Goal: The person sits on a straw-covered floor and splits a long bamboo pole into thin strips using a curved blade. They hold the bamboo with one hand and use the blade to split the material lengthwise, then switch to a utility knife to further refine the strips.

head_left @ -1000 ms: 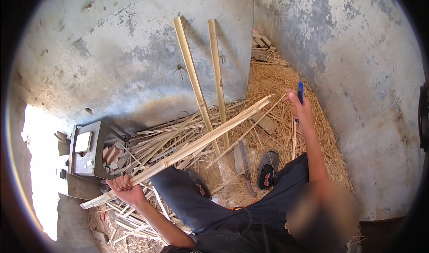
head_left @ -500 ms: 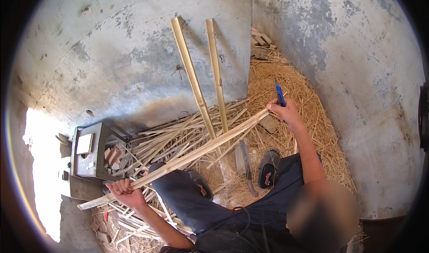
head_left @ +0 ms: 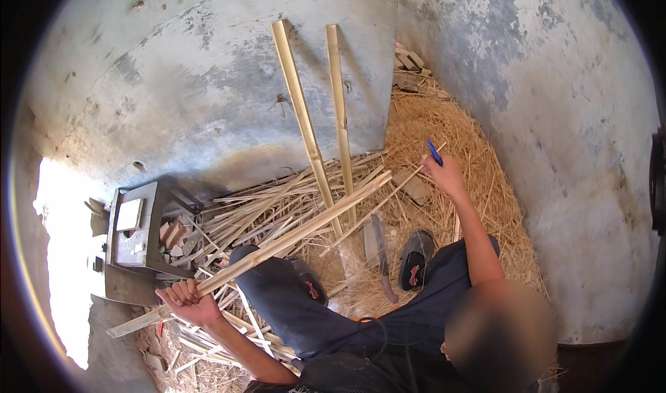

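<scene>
I sit on the floor with my legs out in front. My left hand [head_left: 184,299] grips the near end of a long split bamboo slat [head_left: 291,237], which slants up and to the right across my left knee. My right hand [head_left: 445,176] is raised over the straw past the slat's far tip and holds a small blue pen-like tool [head_left: 433,151]. A thin bamboo sliver [head_left: 378,206] runs up to this hand; whether the hand holds it I cannot tell.
Two bamboo slats [head_left: 326,129] lean on the grey wall. A heap of bamboo strips [head_left: 257,212] lies ahead and straw [head_left: 479,157] fills the corner. A big knife [head_left: 380,254] lies by my sandal [head_left: 416,258]. A wooden box [head_left: 135,233] stands at left.
The long slat has slid down and left with my left hand. My right hand with the blue tool has come off the slat's far tip and shifted slightly left.
</scene>
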